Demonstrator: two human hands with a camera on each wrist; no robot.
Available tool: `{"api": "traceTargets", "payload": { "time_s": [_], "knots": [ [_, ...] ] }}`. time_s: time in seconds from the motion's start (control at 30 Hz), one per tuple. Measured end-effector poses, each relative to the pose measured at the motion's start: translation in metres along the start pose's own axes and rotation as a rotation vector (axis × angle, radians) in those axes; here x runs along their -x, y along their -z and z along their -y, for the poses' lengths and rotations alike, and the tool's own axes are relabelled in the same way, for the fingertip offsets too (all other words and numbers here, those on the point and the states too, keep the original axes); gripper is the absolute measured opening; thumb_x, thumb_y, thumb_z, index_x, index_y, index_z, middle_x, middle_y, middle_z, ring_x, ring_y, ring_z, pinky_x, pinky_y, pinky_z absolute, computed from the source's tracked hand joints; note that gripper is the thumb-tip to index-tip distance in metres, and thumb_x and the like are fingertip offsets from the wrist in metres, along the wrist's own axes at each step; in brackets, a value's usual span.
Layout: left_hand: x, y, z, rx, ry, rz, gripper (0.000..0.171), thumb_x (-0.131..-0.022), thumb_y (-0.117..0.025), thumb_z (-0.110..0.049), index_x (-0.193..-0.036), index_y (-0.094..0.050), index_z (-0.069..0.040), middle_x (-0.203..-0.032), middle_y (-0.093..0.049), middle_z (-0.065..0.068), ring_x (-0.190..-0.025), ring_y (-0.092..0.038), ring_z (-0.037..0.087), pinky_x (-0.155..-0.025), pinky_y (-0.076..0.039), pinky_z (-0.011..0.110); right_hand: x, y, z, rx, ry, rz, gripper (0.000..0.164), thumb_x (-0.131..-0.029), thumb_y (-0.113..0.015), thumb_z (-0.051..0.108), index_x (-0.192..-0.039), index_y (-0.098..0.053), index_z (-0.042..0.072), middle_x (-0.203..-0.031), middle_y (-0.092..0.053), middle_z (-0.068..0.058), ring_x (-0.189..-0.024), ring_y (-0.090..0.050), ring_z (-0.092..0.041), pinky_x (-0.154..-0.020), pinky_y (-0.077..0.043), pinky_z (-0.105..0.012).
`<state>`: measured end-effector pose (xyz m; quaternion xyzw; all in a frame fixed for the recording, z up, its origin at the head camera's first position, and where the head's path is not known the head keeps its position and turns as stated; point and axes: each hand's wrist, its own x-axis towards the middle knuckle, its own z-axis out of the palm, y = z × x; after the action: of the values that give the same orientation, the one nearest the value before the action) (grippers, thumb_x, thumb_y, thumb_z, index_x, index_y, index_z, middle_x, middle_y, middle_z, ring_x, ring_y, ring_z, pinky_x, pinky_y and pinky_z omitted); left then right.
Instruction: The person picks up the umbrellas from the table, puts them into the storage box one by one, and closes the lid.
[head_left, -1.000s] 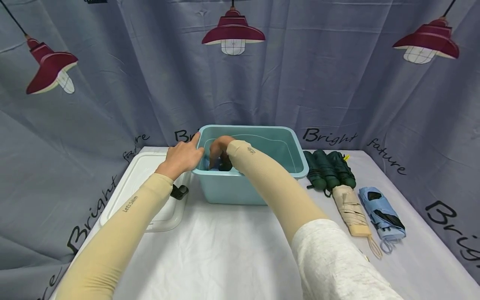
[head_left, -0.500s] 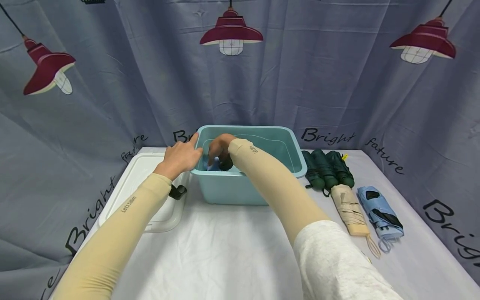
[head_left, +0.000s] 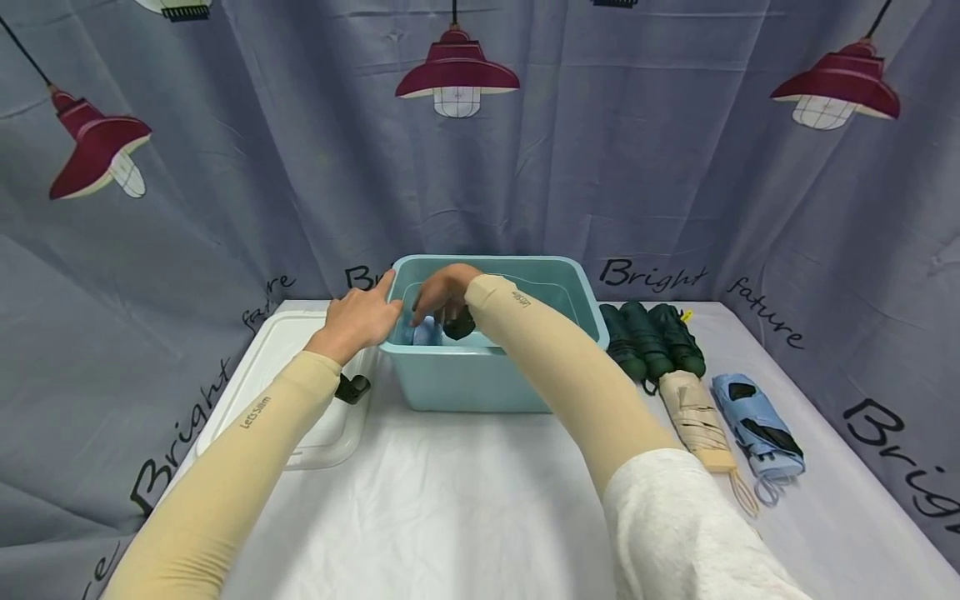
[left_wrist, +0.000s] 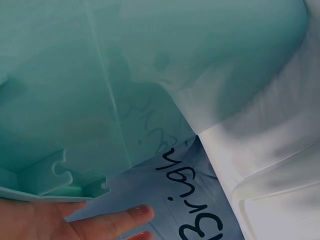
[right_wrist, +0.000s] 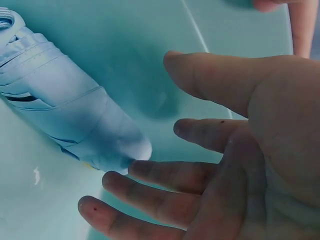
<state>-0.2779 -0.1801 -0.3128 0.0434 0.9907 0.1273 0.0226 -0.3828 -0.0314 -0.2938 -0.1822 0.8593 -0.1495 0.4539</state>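
Note:
A folded light-blue umbrella (right_wrist: 75, 105) lies at the left inside the pale teal plastic storage bin (head_left: 472, 379). My right hand (head_left: 448, 292) is down in the bin over that umbrella. In the right wrist view its fingers (right_wrist: 155, 200) are spread and straight, and one fingertip is at the umbrella's rounded end, touching or just beside it. My left hand (head_left: 358, 317) rests on the bin's left rim. Its thumb side lies over the rim, while the extended fingers (left_wrist: 115, 222) stay outside the wall.
A white lid (head_left: 322, 429) lies left of the bin. To the right are three dark green folded umbrellas (head_left: 648, 342), a beige one (head_left: 697, 417) and another light-blue one (head_left: 757, 425). A patterned grey curtain (head_left: 330, 167) hangs behind the table (head_left: 450, 508).
My right hand has risen slightly and moved right, away from the umbrella in the bin, exposing more of it. The left hand keeps its place on the rim.

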Motion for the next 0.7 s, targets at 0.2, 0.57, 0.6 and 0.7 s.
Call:
{"api": "traceTargets", "payload": {
  "time_s": [0.2, 0.57, 0.6, 0.7],
  "knots": [
    [0.001, 0.0, 0.0, 0.003, 0.007, 0.015, 0.067, -0.103, -0.023, -0.043, -0.164, -0.006, -0.021, -0.081, -0.061, 0.012, -0.072, -0.055, 0.03, -0.083, -0.043, 0.055, 0.012, 0.001, -0.004, -0.035, -0.002, -0.017, 0.07, -0.101, -0.059, 0.034, -0.161, -0.026, 0.018, -0.159, -0.037, -0.019, -0.143, -0.043, -0.036, -0.118, -0.032, -0.047],
    [0.0, -0.001, -0.001, 0.0, 0.026, 0.03, 0.067, -0.105, -0.027, -0.043, -0.164, -0.004, -0.022, -0.078, -0.061, 0.013, -0.068, -0.056, 0.028, -0.062, -0.042, 0.042, 0.04, -0.001, -0.016, 0.077, 0.084, -0.062, 0.074, -0.099, -0.061, 0.044, -0.161, -0.027, 0.019, -0.16, -0.037, -0.017, -0.14, -0.047, -0.034, -0.104, -0.047, -0.046],
    [0.0, -0.001, -0.001, -0.002, 0.026, 0.03, 0.067, -0.105, -0.027, -0.043, -0.164, -0.004, -0.022, -0.078, -0.061, 0.013, -0.067, -0.056, 0.028, -0.061, -0.041, 0.042, 0.044, -0.001, -0.017, 0.087, 0.092, -0.069, 0.074, -0.099, -0.06, 0.044, -0.161, -0.028, 0.019, -0.159, -0.037, -0.016, -0.14, -0.048, -0.034, -0.102, -0.048, -0.045],
    [0.0, 0.0, -0.001, -0.006, 0.029, 0.033, 0.067, -0.105, -0.027, -0.044, -0.164, -0.003, -0.023, -0.077, -0.061, 0.013, -0.065, -0.056, 0.028, -0.06, -0.041, 0.041, 0.054, -0.003, -0.02, 0.095, 0.111, -0.089, 0.074, -0.099, -0.061, 0.044, -0.161, -0.029, 0.02, -0.159, -0.04, -0.012, -0.138, -0.05, -0.03, -0.098, -0.052, -0.041]
  ]
}}
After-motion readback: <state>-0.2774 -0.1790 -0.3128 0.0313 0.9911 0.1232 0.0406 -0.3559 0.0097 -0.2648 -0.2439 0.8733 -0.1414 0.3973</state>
